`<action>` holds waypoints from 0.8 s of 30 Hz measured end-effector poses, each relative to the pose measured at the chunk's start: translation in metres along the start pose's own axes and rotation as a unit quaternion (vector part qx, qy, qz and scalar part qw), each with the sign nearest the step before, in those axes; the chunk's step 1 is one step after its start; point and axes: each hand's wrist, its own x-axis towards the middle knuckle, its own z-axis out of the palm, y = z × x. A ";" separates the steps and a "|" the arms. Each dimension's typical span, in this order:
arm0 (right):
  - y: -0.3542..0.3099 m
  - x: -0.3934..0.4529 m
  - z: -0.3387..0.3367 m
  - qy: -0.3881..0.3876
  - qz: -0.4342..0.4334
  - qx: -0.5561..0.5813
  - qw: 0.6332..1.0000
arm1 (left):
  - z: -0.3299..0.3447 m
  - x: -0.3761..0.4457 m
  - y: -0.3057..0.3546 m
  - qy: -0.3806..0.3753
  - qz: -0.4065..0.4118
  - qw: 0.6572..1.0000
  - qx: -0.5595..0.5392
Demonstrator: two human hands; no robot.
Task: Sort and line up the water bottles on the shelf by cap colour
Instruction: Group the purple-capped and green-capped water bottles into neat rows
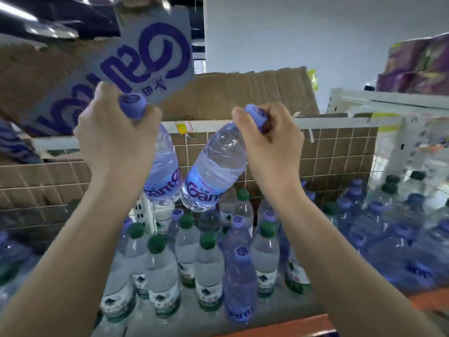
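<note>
From the head camera, both of the person's arms reach up over the shelf (279, 324), and each hand carries one purple-capped bottle by its neck. The left hand (116, 139) has its fingers curled tight just under the cap of the left bottle (162, 171), which hangs almost straight down. The right hand (269, 142) pinches the neck of the right bottle (213, 173) the same way, and that bottle tilts so its base swings toward the other; the two bases are touching or nearly so. Holding them by the necks, lifted clear of the crowd below, probably lets the person carry two of one colour at once toward their own group.

Below stand the green-capped bottles (158, 263) in the middle, with a few purple-capped bottles (239, 271) mixed among them, so sorting looks far from finished. A larger cluster of purple caps sits to the right.

The held bottles' labels show "Gant", cut off at the edge. An upside-down cardboard box (136, 69) above carries large purple lettering that cannot be read with confidence.
</note>
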 end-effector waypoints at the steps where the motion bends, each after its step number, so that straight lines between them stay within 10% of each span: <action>1: 0.007 0.008 -0.016 0.006 -0.003 -0.006 1.000 | 0.011 -0.008 0.012 -0.007 -0.007 1.000 -0.007; 24: 0.204 0.158 -0.207 0.135 -0.016 -0.300 0.944 | 0.282 -0.115 0.190 -0.262 0.099 0.952 -0.123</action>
